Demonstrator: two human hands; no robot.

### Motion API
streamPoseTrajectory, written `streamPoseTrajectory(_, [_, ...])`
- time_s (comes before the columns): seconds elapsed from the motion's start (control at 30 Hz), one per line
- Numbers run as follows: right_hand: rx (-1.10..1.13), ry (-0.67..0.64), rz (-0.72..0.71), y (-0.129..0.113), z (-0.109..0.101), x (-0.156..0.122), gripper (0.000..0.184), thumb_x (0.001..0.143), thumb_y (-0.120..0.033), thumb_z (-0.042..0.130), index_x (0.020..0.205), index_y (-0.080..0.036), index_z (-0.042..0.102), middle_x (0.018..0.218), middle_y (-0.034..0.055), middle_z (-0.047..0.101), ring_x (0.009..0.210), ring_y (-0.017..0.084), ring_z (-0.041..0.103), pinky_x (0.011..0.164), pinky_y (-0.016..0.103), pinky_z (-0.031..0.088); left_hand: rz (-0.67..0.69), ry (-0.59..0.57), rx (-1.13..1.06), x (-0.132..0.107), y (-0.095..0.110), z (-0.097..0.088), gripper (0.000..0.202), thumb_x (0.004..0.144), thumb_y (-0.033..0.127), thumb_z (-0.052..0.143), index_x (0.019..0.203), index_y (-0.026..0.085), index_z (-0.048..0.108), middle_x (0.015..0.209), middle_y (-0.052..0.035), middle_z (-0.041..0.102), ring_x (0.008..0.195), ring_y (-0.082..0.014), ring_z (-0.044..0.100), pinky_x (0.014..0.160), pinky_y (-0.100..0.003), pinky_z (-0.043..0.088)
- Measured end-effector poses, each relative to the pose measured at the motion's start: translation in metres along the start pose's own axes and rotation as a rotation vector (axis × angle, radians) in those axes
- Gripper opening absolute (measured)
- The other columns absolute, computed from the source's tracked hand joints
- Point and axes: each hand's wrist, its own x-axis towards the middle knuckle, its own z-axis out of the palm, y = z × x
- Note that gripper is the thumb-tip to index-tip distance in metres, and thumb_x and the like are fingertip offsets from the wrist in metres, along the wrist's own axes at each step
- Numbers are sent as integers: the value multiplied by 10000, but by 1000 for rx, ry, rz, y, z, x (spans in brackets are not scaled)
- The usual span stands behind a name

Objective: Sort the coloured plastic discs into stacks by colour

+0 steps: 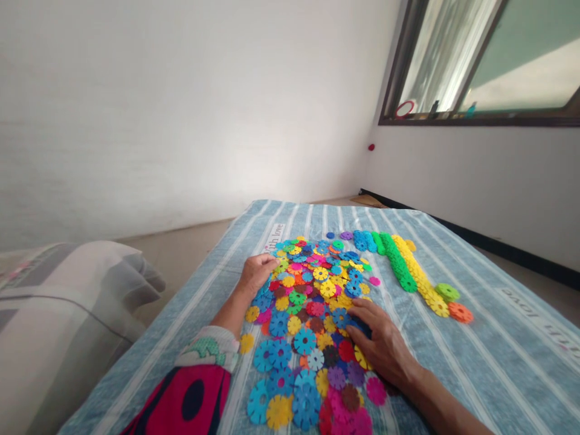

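Observation:
A heap of flat, notched plastic discs [312, 314] in blue, yellow, pink, red, green and orange lies spread on a blue striped bedsheet [475, 338]. My left hand [256, 272] rests on the heap's far left edge, fingers curled down onto the discs. My right hand [383, 341] lies over the heap's right side, its fingertips pressed on a dark blue disc [357, 326]. To the right, sorted discs run in rows: blue [365, 240], green [395, 261] and yellow [419, 275], with a single green disc [447, 292] and an orange one [460, 312] at the near end.
A grey and white pillow [63, 302] lies at the bed's left side. A white wall stands behind the bed, with bare floor [181, 248] between them. A window [489, 60] with small items on its sill is at the upper right.

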Motion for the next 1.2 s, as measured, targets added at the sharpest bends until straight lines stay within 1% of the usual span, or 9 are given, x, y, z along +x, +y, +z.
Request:
streamPoseTrajectory(0.37, [-12,-9,17,-3,-2,2,275,840,-311,610,1060,-192,725,1232,136,654,1170,297,592,1035,497,459,-18,2,-4,0,3,-1,339,575,516,691,686,202,758,651,-6,717,707,-207,623,689,-295,459])
streamPoseTrajectory(0.63, [-24,15,-11,3,-1,-2,263,857,-350,605,1057,-220,714,1237,119,652,1170,295,592,1027,503,469,14,-6,-36,-2,-1,2,287,614,456,674,668,183,747,641,-11,710,691,-206,629,663,-297,455])
streamPoseTrajectory(0.73, [-49,29,-36,1,-1,-3,243,871,-362,596,1039,-231,713,1223,114,655,1151,292,601,1004,495,484,17,-8,-41,-1,-4,4,254,620,420,664,659,181,740,643,-13,707,687,-201,629,662,-296,452])
streamPoseTrajectory(0.8, [-69,23,-84,-7,1,1,225,887,-360,581,1020,-233,711,1199,111,662,1134,286,605,992,483,488,21,-9,-33,-1,-5,5,244,624,408,656,652,179,735,633,-15,699,675,-198,624,651,-296,443])
streamPoseTrajectory(0.87, [-93,3,-156,-21,4,8,211,905,-339,562,1014,-231,706,1188,107,662,1130,278,598,988,470,483,29,-10,-24,0,-6,5,240,631,403,648,645,178,731,618,-13,688,662,-195,618,641,-297,433])
streamPoseTrajectory(1.03, [-150,-97,-323,-61,24,41,187,903,-229,554,1027,-215,694,1194,109,636,1115,272,574,962,452,471,36,-16,-20,-2,-5,5,234,645,388,629,629,176,728,605,-12,682,657,-193,619,641,-296,434])
streamPoseTrajectory(1.1, [-176,-125,-343,-69,34,54,194,886,-210,569,1038,-216,689,1185,113,628,1109,278,565,954,456,469,38,-19,-21,-3,-5,5,235,648,383,625,633,175,733,616,-15,690,671,-196,625,649,-294,441])
streamPoseTrajectory(1.2, [-226,-146,-349,-71,47,66,184,858,-215,604,1020,-225,692,1180,120,622,1115,299,548,958,477,461,39,-21,-26,-4,-5,6,240,651,386,624,640,176,738,625,-17,698,690,-200,633,655,-292,449])
